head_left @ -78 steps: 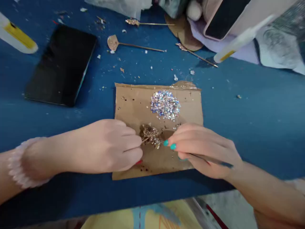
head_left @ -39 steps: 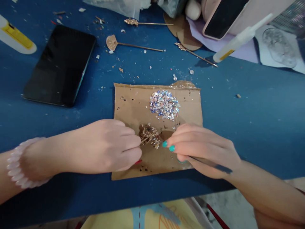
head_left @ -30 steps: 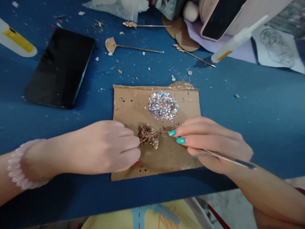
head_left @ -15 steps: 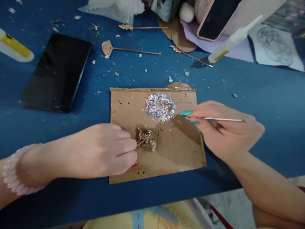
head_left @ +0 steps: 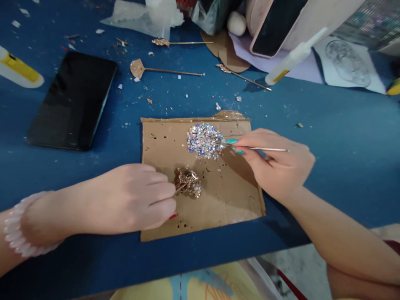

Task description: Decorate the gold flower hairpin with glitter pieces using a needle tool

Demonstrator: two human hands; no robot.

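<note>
My left hand (head_left: 137,198) is closed around the stem of a gold filigree ornament (head_left: 188,182), which hangs over the lower middle of a cardboard sheet (head_left: 225,200). Small clear stones show on the ornament's lower right edge. Pinched between the fingers of my right hand (head_left: 275,162) is a thin metal tool (head_left: 268,149). Its tip reaches into the right side of a pile of shiny blue, white and pinkish rhinestones (head_left: 204,139) on the cardboard. The exact contact at the tip is too small to tell.
A black tablet (head_left: 73,100) and a yellow-white glue bottle (head_left: 20,68) lie left. Behind the cardboard are gold hairpins (head_left: 173,71), loose bits and a plastic bag (head_left: 140,18). A white pen-like tube (head_left: 293,58), a phone (head_left: 278,25) and a printed paper (head_left: 350,62) stand or lie back right.
My right hand has moved left, bringing the tool's tip from the pile's right edge into the stones. My left hand keeps its hold on the ornament. The whole view has shifted slightly.
</note>
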